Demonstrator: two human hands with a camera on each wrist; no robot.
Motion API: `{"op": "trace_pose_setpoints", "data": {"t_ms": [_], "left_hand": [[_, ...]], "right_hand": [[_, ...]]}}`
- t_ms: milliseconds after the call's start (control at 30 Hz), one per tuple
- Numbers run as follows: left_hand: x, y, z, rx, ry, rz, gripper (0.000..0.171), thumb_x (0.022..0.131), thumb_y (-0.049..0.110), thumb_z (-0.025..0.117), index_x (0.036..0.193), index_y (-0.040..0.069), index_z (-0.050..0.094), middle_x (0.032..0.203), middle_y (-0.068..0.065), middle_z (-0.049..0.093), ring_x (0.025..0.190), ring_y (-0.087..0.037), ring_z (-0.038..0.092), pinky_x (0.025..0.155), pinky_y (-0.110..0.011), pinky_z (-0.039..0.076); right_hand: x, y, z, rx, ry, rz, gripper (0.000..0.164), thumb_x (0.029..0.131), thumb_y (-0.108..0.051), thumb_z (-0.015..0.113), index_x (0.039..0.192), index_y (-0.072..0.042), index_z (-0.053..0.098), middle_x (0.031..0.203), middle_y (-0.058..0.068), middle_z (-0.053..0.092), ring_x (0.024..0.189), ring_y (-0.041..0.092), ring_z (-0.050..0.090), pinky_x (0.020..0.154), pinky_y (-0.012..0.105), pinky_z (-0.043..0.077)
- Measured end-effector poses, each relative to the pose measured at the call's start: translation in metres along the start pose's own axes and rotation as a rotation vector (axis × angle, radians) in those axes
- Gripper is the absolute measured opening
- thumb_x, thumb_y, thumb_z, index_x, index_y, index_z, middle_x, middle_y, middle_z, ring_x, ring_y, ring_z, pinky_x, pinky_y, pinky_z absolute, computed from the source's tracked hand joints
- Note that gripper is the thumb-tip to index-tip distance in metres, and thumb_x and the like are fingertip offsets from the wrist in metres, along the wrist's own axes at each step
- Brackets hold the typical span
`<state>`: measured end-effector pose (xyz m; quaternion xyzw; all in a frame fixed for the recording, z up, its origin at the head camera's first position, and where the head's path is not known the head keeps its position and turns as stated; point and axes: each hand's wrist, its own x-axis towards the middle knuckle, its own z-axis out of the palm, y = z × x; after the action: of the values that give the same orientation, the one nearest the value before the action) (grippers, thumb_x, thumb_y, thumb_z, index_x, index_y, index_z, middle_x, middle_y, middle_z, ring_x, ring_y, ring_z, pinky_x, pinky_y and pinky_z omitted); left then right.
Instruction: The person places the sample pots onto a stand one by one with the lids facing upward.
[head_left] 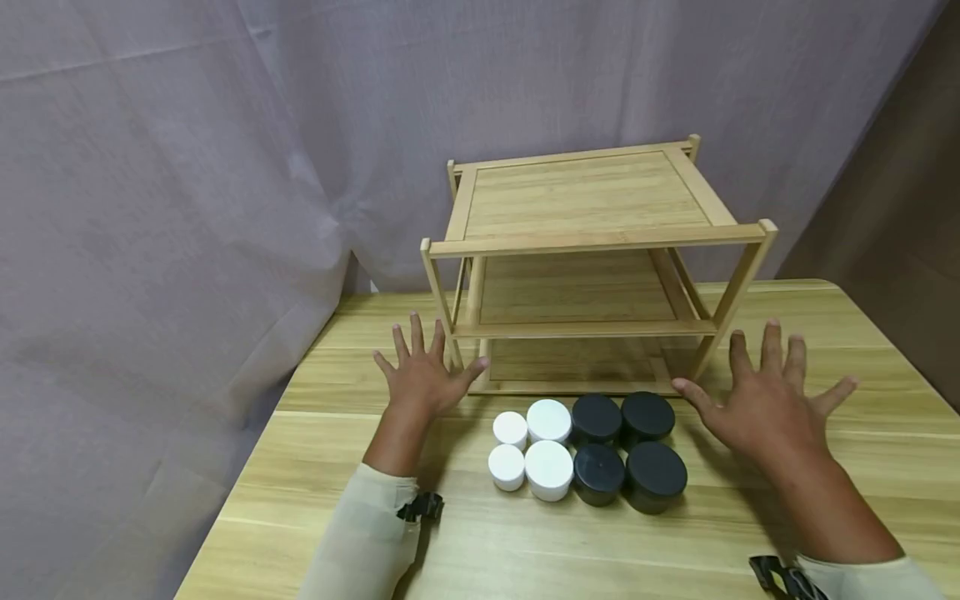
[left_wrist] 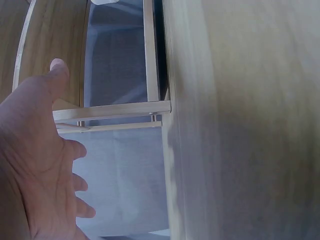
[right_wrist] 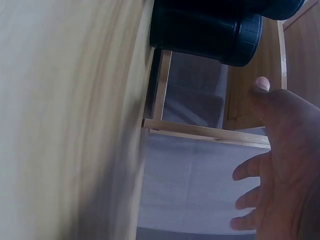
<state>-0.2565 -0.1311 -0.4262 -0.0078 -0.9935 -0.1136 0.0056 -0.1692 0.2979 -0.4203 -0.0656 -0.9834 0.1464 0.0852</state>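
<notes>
The left hand [head_left: 420, 382] and right hand [head_left: 772, 408], fingers [head_left: 771, 348] spread apart, flank four white jars [head_left: 549, 471] and four black jars [head_left: 656, 468] standing in two rows on the counter [head_left: 525, 550], just before the rack [head_left: 592, 241].

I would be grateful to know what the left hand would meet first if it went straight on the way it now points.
The left hand would probably meet the wooden rack first, at its front left leg, though depth between them is unclear.
</notes>
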Motion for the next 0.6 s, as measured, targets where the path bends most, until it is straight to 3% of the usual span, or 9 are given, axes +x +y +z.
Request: {"op": "trace_pose_setpoints", "data": {"t_ms": [100,200,367,467,600], "left_hand": [[-0.0005,-0.0001,-0.0002,-0.009,0.013,0.005,0.112,0.093,0.096,0.039,0.177,0.026,0.014,0.184,-0.015,-0.008,0.169,-0.049,-0.009,0.125,-0.086,0.000],[-0.0008,-0.0004,0.0000,-0.024,0.023,0.010,0.111,0.094,0.095,0.041,0.177,0.025,0.014,0.184,-0.016,-0.007,0.169,-0.049,-0.008,0.125,-0.086,0.001],[-0.0002,-0.0014,0.0020,-0.036,0.030,0.014,0.111,0.094,0.095,0.040,0.177,0.026,0.014,0.184,-0.016,-0.007,0.169,-0.049,-0.007,0.125,-0.086,0.001],[0.0009,-0.0015,0.0029,-0.045,0.039,0.020,0.111,0.094,0.095,0.040,0.177,0.026,0.014,0.184,-0.017,-0.005,0.169,-0.050,-0.006,0.125,-0.087,0.002],[0.0015,-0.0005,0.0018,-0.077,0.047,0.023,0.112,0.094,0.093,0.044,0.176,0.023,0.018,0.184,-0.017,-0.004,0.170,-0.049,-0.004,0.125,-0.086,0.004]], "right_hand": [[-0.0010,-0.0023,-0.0012,-0.023,0.014,0.020,0.119,0.098,-0.088,0.044,0.164,0.009,0.029,0.171,0.043,0.010,0.151,0.073,0.014,0.102,0.101,0.005],[-0.0025,-0.0043,-0.0029,-0.050,0.024,0.035,0.120,0.097,-0.089,0.045,0.157,0.014,0.036,0.147,0.049,0.028,0.131,0.076,0.028,0.091,0.095,0.018],[-0.0059,-0.0066,-0.0049,-0.066,0.031,0.033,0.116,0.097,-0.089,0.046,0.128,0.023,0.051,0.117,0.043,0.043,0.107,0.065,0.039,0.080,0.084,0.026],[-0.0079,-0.0076,-0.0051,-0.073,0.051,0.014,0.110,0.097,-0.088,0.048,0.113,0.021,0.058,0.110,0.039,0.048,0.098,0.059,0.044,0.074,0.078,0.030],[-0.0085,-0.0094,-0.0065,-0.089,0.055,-0.023,0.107,0.098,-0.086,0.050,0.107,0.019,0.064,0.109,0.038,0.056,0.095,0.056,0.053,0.071,0.071,0.039]]}}
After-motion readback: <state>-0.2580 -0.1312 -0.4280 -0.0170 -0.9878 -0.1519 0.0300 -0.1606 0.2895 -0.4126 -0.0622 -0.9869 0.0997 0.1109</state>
